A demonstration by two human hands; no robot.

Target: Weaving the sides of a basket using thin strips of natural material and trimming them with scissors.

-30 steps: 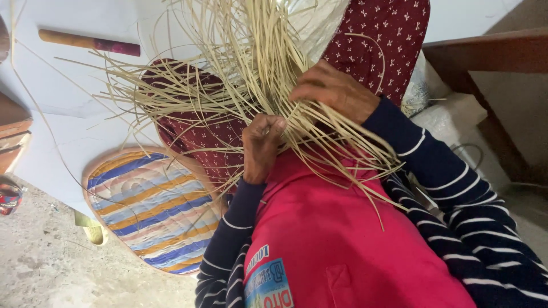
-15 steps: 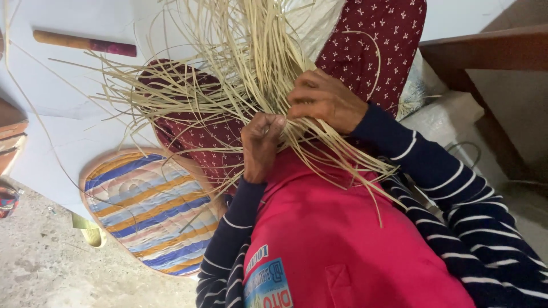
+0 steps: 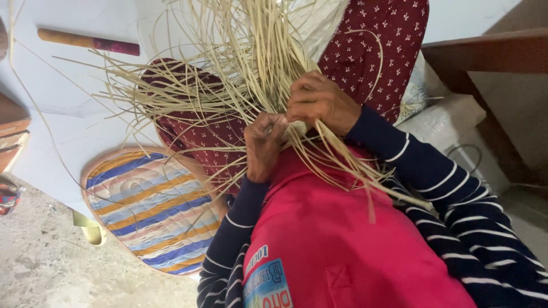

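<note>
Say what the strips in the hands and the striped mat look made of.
Strips: likely split cane, bamboo or reed; pale tan, matte, thin, stiff yet bending in springy curves. Mat: seemingly quilted cloth; soft stitched ridges, blue, orange and white stripes, tan bound edge.

A tangled bundle of pale, thin straw strips (image 3: pixel 251 74) lies across the person's lap, strands fanning outward in every direction and some trailing down over the pink top.

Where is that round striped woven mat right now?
In the head view, the round striped woven mat lies on the floor at lower left, beside the maroon patterned trouser leg and below the splayed pale straw strands.
</note>
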